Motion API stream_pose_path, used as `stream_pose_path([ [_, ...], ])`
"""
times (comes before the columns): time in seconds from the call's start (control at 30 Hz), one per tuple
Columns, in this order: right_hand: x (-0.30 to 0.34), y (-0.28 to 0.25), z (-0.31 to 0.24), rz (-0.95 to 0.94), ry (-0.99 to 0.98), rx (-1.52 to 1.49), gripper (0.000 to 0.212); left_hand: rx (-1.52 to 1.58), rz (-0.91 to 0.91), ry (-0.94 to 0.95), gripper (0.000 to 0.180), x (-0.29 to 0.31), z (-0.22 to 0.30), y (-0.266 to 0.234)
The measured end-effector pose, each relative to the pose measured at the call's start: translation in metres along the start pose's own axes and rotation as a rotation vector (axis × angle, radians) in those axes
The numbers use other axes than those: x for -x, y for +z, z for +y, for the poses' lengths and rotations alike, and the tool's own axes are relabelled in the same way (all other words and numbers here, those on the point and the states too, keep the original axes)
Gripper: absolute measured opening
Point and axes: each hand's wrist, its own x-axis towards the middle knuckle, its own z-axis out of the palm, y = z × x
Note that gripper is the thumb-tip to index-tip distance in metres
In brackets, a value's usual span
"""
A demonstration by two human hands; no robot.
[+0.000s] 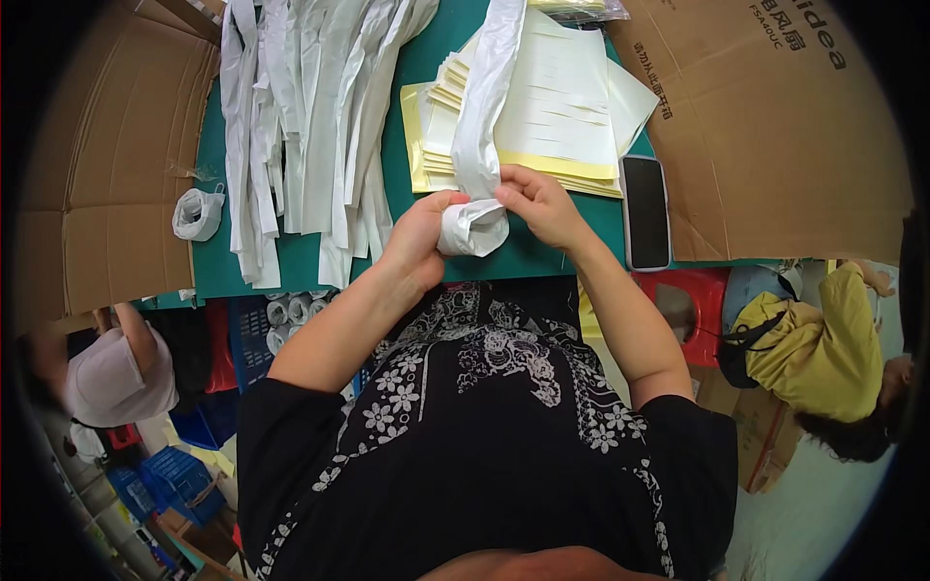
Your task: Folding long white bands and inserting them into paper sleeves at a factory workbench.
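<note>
Both my hands are at the table's near edge, on one long white strip [477, 136] that looks like thin fabric or film. Its near end is wound into a loose coil [475, 232] with an open middle. My left hand [423, 237] grips the coil's left side, the thumb on top. On the other side, my right hand [542, 205] pinches the strip where it meets the coil's upper right. From there the strip runs away from me across a stack of white and yellow sheets [557, 107].
Several loose white strips [300, 126] lie left on the green table [392, 145]. Beside them is a finished roll [199, 214]. A phone [646, 213] lies right. Cardboard walls [126, 155] flank the table. A blue crate [252, 339] holds rolls below. Other people sit at both sides.
</note>
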Motion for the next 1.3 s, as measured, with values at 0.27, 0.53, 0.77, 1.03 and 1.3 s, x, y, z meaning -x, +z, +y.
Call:
stream_pose_path([
  [0.27,-0.012,0.001,0.021,0.2,0.263,-0.152,0.02,-0.036,0.094,0.084,0.02,0.001,0.0,-0.014],
  [0.53,-0.016,0.011,0.029,0.318,0.163,-0.166,0.022,-0.109,0.087,0.466,0.026,0.017,-0.001,-0.015],
  [0.77,-0.015,0.014,0.037,0.255,-0.066,-0.048,0.023,-0.354,0.019,0.418,0.027,0.016,0.002,-0.011],
  [1.03,0.008,0.02,0.016,0.048,-0.006,0.141,0.031,-0.453,0.113,0.197,0.031,-0.02,0.005,-0.011],
  [1.3,0.004,0.033,0.004,0.256,-0.002,0.366,0.026,-0.36,-0.141,0.033,0.03,-0.041,0.026,-0.047],
])
